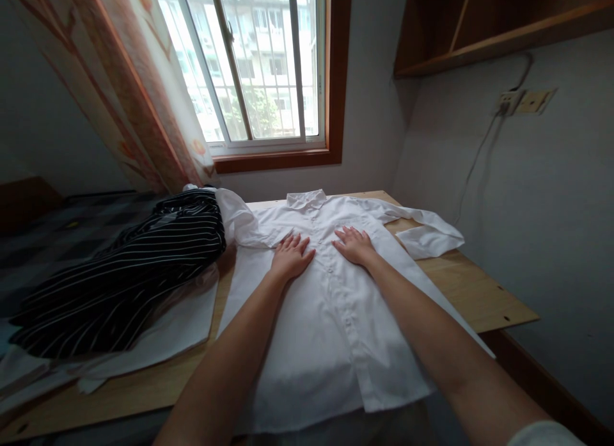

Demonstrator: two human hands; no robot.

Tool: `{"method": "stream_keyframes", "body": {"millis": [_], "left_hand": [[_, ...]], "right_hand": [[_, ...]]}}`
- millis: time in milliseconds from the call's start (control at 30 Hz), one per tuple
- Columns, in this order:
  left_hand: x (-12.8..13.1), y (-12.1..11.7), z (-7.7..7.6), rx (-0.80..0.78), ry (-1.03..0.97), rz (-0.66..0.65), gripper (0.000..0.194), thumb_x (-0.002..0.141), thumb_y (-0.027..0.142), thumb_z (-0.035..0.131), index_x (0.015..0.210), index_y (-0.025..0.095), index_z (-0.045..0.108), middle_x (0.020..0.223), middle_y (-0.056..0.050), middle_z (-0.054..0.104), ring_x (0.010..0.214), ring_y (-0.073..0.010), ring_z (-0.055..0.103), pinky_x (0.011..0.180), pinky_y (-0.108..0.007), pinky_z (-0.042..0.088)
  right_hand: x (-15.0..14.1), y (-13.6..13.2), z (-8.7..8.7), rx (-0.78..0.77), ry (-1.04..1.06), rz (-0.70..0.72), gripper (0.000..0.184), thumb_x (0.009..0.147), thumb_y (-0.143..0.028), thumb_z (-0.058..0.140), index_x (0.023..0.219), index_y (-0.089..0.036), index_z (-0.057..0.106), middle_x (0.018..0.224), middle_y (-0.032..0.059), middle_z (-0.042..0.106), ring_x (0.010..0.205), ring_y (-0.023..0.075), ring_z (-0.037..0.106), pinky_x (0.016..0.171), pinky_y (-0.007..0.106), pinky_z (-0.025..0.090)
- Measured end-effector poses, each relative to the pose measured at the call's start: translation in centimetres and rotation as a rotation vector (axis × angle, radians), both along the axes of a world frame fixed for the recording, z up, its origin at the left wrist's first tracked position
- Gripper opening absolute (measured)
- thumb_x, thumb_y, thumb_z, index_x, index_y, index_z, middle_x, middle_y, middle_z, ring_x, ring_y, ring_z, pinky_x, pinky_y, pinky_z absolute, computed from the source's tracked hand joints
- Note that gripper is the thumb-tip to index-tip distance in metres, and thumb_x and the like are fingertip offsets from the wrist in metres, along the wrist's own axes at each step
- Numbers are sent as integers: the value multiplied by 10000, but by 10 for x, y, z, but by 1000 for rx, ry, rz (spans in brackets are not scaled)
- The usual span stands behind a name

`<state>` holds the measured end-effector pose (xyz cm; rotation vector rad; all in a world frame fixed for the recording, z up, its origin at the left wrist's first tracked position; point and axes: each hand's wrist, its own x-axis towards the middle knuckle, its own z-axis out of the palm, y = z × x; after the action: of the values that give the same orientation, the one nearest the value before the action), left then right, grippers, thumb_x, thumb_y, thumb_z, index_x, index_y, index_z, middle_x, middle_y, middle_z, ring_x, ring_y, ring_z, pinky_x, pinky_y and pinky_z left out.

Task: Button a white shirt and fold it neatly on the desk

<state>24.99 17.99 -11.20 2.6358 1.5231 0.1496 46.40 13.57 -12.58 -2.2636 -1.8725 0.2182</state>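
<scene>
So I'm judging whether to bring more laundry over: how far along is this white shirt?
Done: the white shirt lies buttoned, front up, on the wooden table. In hand: left hand and right hand press flat on its chest. Left: both sleeves lie unfolded; the striped garment waits in a heap.

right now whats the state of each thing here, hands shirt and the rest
left hand: open, flat on the shirt
right hand: open, flat on the shirt
white shirt: spread front up, buttoned
striped garment: bunched on a white cloth
window: shut
curtain: drawn aside
</scene>
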Motion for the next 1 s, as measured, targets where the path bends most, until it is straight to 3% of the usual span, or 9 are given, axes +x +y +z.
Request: {"method": "stream_keyframes", "body": {"millis": [1000], "left_hand": [[0,-2,1,7,-10,1,632,943,615,282,1483,304,385,1610,-22,263,1489,-239,207,1197,-445,165]], "right_hand": [[1,0,0,7,18,-2,618,972,-595,263,1519,-312,320,1623,32,218,1492,218,141,1189,486,55]]}}
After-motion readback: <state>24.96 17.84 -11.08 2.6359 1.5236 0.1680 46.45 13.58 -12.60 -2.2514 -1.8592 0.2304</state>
